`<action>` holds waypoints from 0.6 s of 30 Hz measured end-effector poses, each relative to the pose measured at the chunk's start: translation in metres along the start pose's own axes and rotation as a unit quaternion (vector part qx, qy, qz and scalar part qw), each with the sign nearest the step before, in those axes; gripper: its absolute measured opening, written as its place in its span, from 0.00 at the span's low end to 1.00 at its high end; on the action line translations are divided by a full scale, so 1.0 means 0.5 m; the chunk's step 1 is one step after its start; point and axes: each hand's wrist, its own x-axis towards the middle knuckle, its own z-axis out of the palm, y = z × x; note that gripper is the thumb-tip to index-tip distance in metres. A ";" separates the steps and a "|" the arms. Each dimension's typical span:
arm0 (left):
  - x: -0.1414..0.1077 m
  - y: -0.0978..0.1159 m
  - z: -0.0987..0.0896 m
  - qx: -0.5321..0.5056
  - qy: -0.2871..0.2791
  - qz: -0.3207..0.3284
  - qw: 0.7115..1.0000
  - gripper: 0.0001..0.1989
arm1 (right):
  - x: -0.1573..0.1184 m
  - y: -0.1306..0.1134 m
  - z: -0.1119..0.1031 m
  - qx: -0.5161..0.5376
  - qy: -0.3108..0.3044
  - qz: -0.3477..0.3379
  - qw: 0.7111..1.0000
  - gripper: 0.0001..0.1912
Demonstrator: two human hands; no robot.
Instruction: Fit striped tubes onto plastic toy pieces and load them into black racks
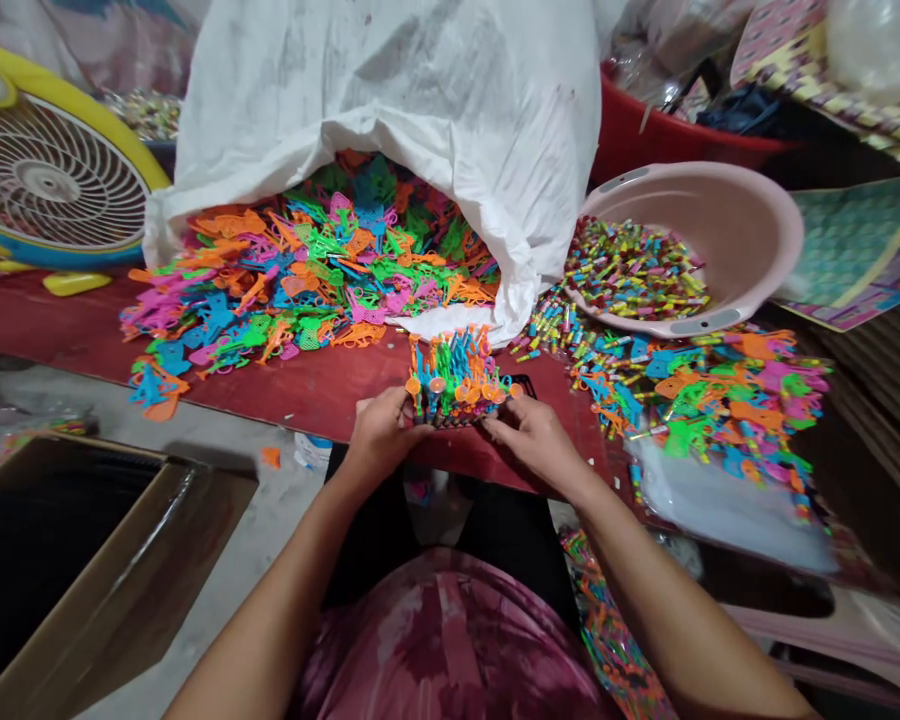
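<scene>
Both my hands hold a tight upright bundle of orange, green and blue plastic toy pieces (454,378) above the red table's near edge. The bundle seems to sit on a dark plastic rack (521,385), mostly hidden beneath it. My left hand (381,432) grips its left side, and my right hand (534,440) presses on its right end. Just beyond them, a large heap of bright flat plastic pieces (307,280) spills from a white woven sack (390,90). To the right lie small striped tubes and more plastic pieces (705,385).
A pink basin (750,235) full of small striped tubes tilts on the red table (307,400). A clear plastic bag (720,510) lies at right. A cardboard box (82,550) stands on the floor at lower left, a fan (49,180) at upper left, and a red tub (645,130) behind.
</scene>
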 end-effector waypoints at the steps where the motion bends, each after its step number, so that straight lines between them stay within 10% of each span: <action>1: 0.002 -0.002 -0.003 0.006 -0.008 0.002 1.000 0.11 | 0.003 -0.004 -0.003 -0.012 0.002 -0.008 1.000 0.11; 18: 0.011 -0.038 0.000 -0.057 0.000 0.078 0.995 0.08 | -0.015 -0.005 0.049 -0.019 0.031 -0.045 0.998 0.05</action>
